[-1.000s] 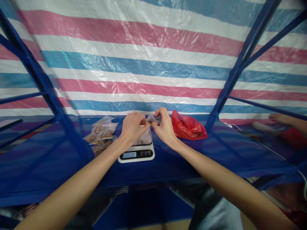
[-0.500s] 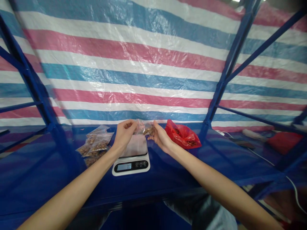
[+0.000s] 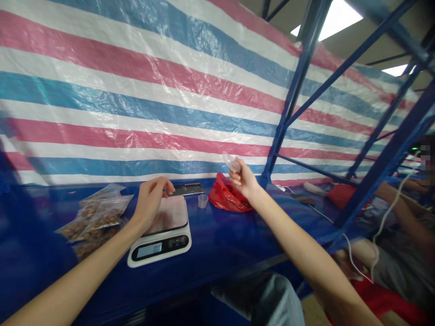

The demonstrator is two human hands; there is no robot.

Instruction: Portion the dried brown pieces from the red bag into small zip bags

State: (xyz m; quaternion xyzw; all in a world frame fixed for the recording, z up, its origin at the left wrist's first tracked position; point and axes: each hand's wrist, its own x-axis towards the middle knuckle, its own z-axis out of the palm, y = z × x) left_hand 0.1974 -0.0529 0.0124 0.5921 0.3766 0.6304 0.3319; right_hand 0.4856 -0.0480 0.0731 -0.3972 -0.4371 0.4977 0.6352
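Right hand [image 3: 243,179] pinches small clear bag [image 3: 232,162], probably nuts; loose grip could spill. Left hand [image 3: 151,199] curled, empty, over scale [image 3: 159,233].

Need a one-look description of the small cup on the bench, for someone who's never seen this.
Start at the white scale on the blue bench. Just behind its far right corner, between it and the red bag, stands the cup. It is the only small, clear, upright thing there; the phone beside it lies flat and dark.

Both forearms are bare, no sleeves or jewellery showing; grey trousers [image 3: 272,299] cover the lap.
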